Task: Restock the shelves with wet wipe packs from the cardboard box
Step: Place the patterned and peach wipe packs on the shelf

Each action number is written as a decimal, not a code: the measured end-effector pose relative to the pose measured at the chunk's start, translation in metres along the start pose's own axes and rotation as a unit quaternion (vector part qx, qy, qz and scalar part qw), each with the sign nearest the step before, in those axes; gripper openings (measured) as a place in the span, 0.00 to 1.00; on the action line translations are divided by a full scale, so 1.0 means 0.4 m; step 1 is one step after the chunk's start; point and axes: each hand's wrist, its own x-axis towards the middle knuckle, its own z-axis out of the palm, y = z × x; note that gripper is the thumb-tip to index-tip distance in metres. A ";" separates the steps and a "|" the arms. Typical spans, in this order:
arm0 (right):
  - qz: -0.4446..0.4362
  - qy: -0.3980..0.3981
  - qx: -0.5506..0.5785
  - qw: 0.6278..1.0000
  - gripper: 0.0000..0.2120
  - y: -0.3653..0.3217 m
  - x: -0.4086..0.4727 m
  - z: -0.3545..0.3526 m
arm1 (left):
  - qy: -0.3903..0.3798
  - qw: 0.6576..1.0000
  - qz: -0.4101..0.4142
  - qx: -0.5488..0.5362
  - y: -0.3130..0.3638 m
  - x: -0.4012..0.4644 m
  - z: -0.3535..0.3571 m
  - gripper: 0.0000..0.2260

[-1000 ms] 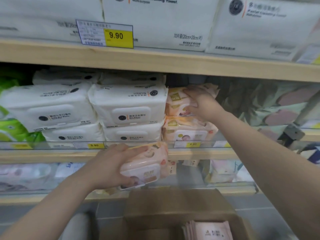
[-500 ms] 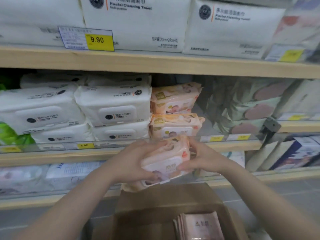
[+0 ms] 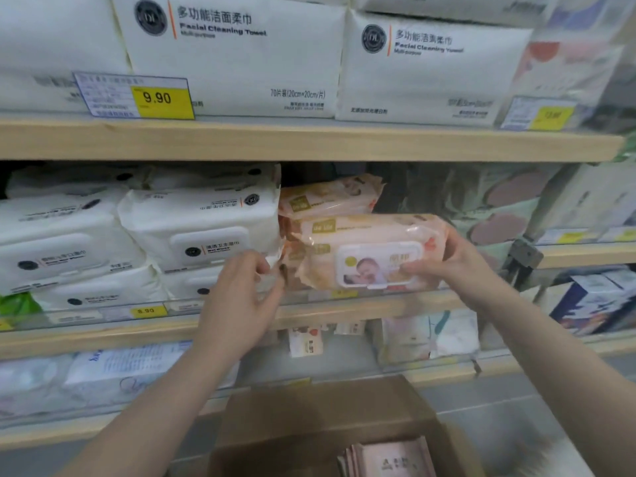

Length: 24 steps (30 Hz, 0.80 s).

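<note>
the right hand (image 3: 457, 261) grips the right end of a peach wet wipe pack (image 3: 370, 251), thumb on its front by the white flip lid, fingers curled round behind. the pack is held level in front of the middle shelf (image 3: 344, 306), its left part overlapping the stacked peach packs (image 3: 330, 197) already there; whether it rests on them cannot be told. the left hand (image 3: 246, 297) holds nothing, fingers loosely spread and bent, fingertips near the pack's left end and just by the corner of a white wipes pack (image 3: 203, 228). more white packs (image 3: 65, 235) sit stacked to the left of that one, with a yellow price tag (image 3: 146, 310) on the shelf rail under them. on the upper shelf (image 3: 309, 139) stand large white facial towel packs (image 3: 237, 53) and a 9.90 label (image 3: 161, 98). below, between the forearms, an open cardboard box (image 3: 309, 418) holds slim pink packs (image 3: 392, 461) standing on edge.
</note>
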 end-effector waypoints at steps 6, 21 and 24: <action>-0.013 -0.024 0.013 1.000 0.24 -0.007 0.159 0.049 | -0.120 0.977 0.118 0.129 -0.032 0.004 0.100 0.20; 0.007 0.013 -0.015 1.000 0.29 0.079 0.163 0.054 | -0.109 0.984 0.071 0.123 -0.027 -0.008 0.135 0.23; -0.005 0.026 -0.032 0.999 0.32 0.072 0.146 0.053 | -0.117 0.984 0.072 0.112 -0.033 -0.020 0.136 0.24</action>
